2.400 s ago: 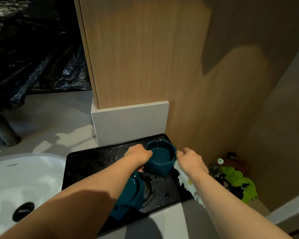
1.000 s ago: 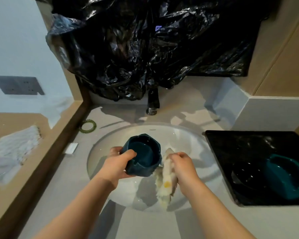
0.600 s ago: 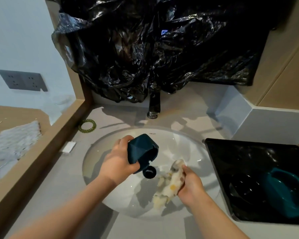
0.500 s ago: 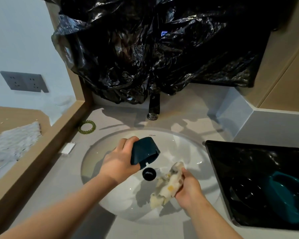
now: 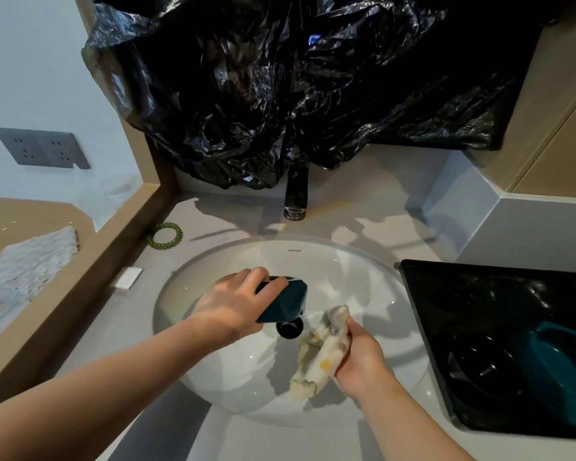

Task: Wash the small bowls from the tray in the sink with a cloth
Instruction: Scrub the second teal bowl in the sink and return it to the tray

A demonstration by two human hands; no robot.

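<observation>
Two hands work over the sink (image 5: 363, 281); your left hand (image 5: 233, 304) grips the small teal bowl (image 5: 286, 302), fingers curled round its faceted wall, holding it tilted just above the drain (image 5: 290, 328); your right hand (image 5: 359, 361) clutches the bunched cloth (image 5: 320, 354) just beside it. Expect the bowl to be stiff, glazed, probably slick when wet, and breakable against the basin; take it across wall and rim, not by fingertips alone; the cloth looks soft and limp, so wad it inside. Another teal bowl (image 5: 559, 354) sits in the black tray (image 5: 479, 294) on your right.
</observation>
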